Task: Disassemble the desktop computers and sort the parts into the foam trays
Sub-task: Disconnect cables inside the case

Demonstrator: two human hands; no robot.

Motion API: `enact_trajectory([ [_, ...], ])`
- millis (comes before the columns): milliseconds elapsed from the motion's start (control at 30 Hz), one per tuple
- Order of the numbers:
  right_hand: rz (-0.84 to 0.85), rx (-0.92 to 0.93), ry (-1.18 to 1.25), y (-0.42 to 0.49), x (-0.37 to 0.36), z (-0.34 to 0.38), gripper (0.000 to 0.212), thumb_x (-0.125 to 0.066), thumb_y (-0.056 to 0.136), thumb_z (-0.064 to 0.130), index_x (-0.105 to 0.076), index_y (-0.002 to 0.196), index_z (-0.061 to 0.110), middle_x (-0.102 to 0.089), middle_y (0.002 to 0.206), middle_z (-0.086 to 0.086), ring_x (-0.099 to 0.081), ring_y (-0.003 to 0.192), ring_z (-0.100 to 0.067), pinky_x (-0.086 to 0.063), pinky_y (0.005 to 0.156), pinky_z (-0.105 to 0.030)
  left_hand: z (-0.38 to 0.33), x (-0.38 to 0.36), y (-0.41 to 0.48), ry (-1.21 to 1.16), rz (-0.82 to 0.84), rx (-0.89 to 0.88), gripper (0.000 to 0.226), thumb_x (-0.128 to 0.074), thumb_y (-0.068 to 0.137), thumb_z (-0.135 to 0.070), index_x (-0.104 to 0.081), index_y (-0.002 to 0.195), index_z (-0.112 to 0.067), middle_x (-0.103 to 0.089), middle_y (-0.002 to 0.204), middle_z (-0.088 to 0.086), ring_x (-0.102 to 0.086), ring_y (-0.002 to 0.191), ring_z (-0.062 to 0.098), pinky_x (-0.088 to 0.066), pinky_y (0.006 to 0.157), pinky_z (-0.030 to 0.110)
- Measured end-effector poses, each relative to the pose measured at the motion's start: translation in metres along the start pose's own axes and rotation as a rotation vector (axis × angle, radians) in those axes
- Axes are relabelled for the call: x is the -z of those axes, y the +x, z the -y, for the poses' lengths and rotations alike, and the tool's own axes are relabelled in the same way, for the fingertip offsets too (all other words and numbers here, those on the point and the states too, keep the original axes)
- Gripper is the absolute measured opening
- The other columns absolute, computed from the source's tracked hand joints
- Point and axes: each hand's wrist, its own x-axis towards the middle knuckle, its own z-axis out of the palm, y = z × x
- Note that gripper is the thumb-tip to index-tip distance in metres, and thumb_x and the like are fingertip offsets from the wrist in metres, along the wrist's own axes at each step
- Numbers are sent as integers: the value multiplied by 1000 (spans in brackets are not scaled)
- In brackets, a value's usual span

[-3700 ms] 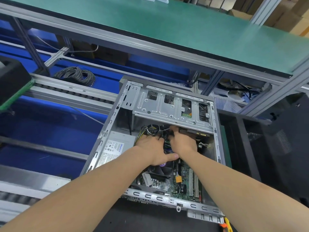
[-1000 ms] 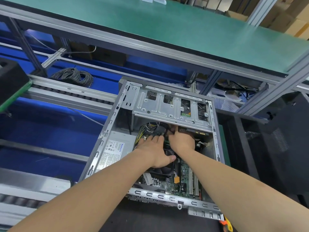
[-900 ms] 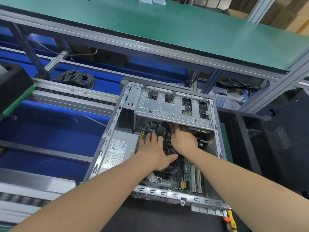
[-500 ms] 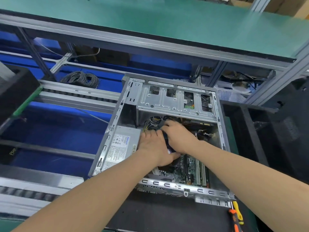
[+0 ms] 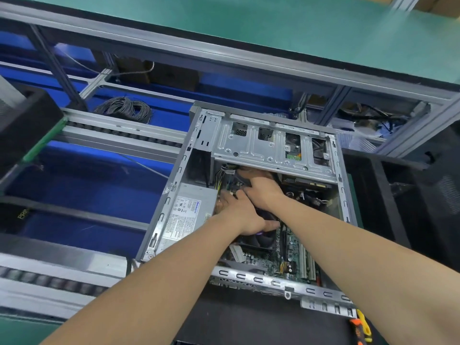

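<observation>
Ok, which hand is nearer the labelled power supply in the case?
Left. The left hand is at the inner edge of the power supply; the right hand is further to the right, just below the drive cage.

On my feed the worktop [image 5: 249, 319] shows as a dark mat close in front. The open computer case [image 5: 273, 143] lies directly on it, with a black foam tray [image 5: 398, 195] just beside its right wall. Two tools [image 5: 361, 327] with orange and yellow handles lie at the near right corner. To the left, a roller conveyor [image 5: 124, 135] carries another piece, a black foam block [image 5: 25, 120].
</observation>
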Motion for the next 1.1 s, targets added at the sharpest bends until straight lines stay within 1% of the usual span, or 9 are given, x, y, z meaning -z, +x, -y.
enact_trajectory([
  [167,-22,-112,193,3,4,7,41,-65,99,38,-61,139,28,-62,142,-1,-59,124,-23,-48,101,-29,3,-7,-7,54,-18,-26,130,-54,78,-88,12,162,-14,15,167,26,-7,154,48,-21,124,56],
  [333,-103,-198,303,0,1,21,28,-68,94,52,-64,105,27,-67,87,7,-63,89,-17,-46,66,-26,3,-5,-10,86,-8,-36,129,-51,78,-89,11,162,-12,13,166,28,-9,154,47,-19,123,53],
  [400,-116,-221,267,1,1,27,32,-66,94,55,-59,93,25,-62,79,7,-62,87,-18,-39,64,-27,3,-4,-11,86,-3,-33,131,-52,78,-88,11,162,-11,11,167,28,-10,154,46,-18,123,52],
  [533,-68,-286,266,4,4,37,41,-54,99,60,-56,83,22,-72,96,-1,-64,102,-19,-43,80,-24,2,-2,-11,129,21,-20,129,-47,80,-89,13,162,-9,9,166,29,-10,153,46,-19,123,51],
  [633,-1,-270,295,6,8,44,34,-52,103,53,-64,108,21,-70,123,-4,-60,125,-21,-40,101,-26,0,0,-13,158,26,-18,129,-44,81,-90,14,162,-9,10,166,29,-9,154,46,-19,123,50],
  [733,135,-200,20,7,14,48,48,-41,108,50,-54,143,21,-68,128,-9,-61,122,-26,-44,91,-29,-1,2,-14,161,46,-16,130,-44,81,-90,19,160,-8,15,165,30,-5,154,47,-16,124,52],
  [867,240,-151,-227,13,18,55,42,-39,109,41,-51,139,14,-67,126,-11,-61,112,-29,-45,82,-34,-2,3,-13,152,56,-23,130,-47,82,-88,16,161,-6,15,164,33,-2,154,47,-14,124,52],
  [1033,299,-137,-383,21,17,70,43,-38,112,31,-38,149,10,-52,146,-16,-49,132,-33,-42,103,-42,-2,5,-12,200,68,-37,125,-44,85,-86,12,161,-3,14,163,35,-1,155,46,-16,124,52],
  [1100,274,-119,-409,22,16,69,39,-39,111,28,-43,145,8,-54,144,-16,-51,132,-33,-44,101,-40,-2,4,-12,212,67,-36,126,-43,85,-87,12,160,-2,13,163,37,0,154,47,-15,124,53],
])
